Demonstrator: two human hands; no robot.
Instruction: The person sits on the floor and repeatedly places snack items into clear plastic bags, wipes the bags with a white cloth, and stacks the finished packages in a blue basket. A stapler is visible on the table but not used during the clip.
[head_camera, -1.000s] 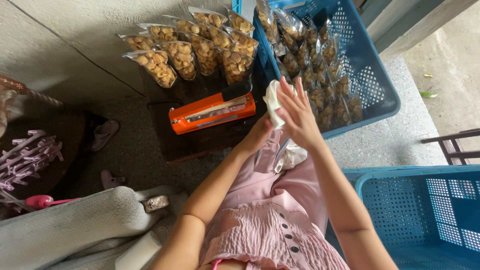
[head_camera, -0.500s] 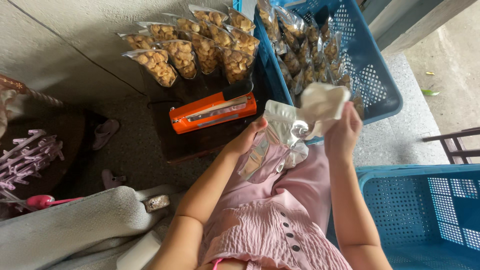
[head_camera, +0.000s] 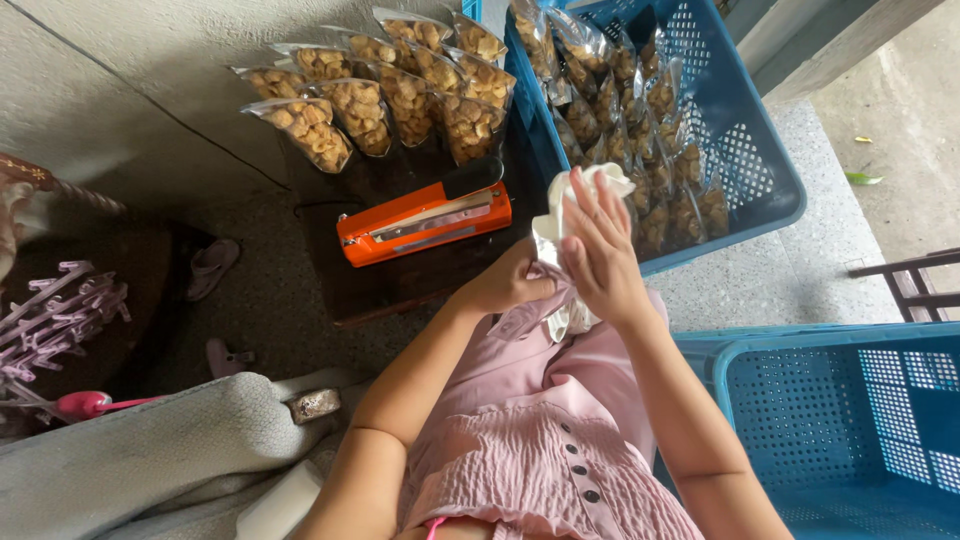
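In the head view, the person's two hands meet near the middle of the frame, just above a pink-clad lap. The right hand (head_camera: 600, 255) lies flat with fingers stretched upward, pressed against a white, crumpled cloth (head_camera: 575, 195) that looks soft and bunched, its top edge folded over above the fingertips. The left hand (head_camera: 510, 285) is curled closed on the lower part of the same cloth, where more white folds hang down toward the lap. So the hands are together, both on the cloth, the left one gripping and the right one spread against it.

Just left of the hands, an orange heat sealer (head_camera: 425, 222) sits on a dark low table (head_camera: 400, 285). Beyond it, in the upper middle of the frame, clear snack bags (head_camera: 385, 95) filled with golden-brown pieces lie in rows. To the upper right, a blue plastic basket (head_camera: 760, 150) holds more such bags, standing packed together. A second blue basket (head_camera: 850, 420) fills the lower right corner. A pink hanger rack (head_camera: 60, 320) shows at the left edge.
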